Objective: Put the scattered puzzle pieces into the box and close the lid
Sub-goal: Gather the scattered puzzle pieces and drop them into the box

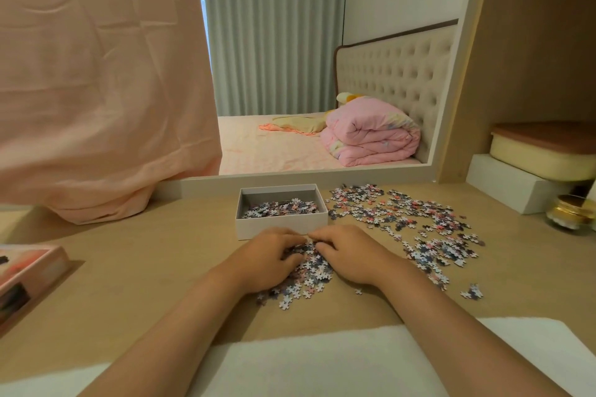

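pieces (419, 222) right of box (280, 226) | lid (29, 271) far left | jar (569, 211) far right

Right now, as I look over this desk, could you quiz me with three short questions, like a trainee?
1. True or false: the box is empty.
2. The widest spread of loose pieces lies: A) left of the box, B) right of the box, C) on the bed.
3. Fill in: the left hand and right hand both gather a pile of ___.
Key: 1 false; 2 B; 3 puzzle pieces.
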{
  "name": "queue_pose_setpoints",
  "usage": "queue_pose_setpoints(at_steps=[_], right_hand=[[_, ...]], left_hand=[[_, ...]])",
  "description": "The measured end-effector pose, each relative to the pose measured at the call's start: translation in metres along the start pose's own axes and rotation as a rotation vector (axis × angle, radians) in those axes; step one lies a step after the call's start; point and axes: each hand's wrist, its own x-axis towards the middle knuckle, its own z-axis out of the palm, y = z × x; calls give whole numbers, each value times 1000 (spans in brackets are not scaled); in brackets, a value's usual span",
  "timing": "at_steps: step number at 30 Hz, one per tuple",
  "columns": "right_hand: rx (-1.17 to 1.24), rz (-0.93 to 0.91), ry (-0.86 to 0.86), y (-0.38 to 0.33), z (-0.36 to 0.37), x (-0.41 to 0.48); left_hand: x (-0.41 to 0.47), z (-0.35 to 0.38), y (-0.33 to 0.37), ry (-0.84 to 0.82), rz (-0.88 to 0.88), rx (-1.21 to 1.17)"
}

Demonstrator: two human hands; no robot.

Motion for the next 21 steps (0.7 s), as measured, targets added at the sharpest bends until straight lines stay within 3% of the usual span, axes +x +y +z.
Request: queue_pose_setpoints(at_steps=[4,7,9,11,14,21], right_hand=[[98,-1,4,1,4,3],[138,13,178,1,-2,6],[31,-36,297,4,-6,12],[-120,-48,256,5,-9,17],[-258,-39,74,5,-10,16],[14,85,104,6,-36,-4]], left_hand=[[-5,-7,-4,98,17,-101],[-9,-16,-11,317,23,-82],[-8,-20,-18,438,-18,27],[-9,-18,-24,377,-96,143],[-11,-12,-30,184,-135,125],[-18,-16,-21,200,-59,63]])
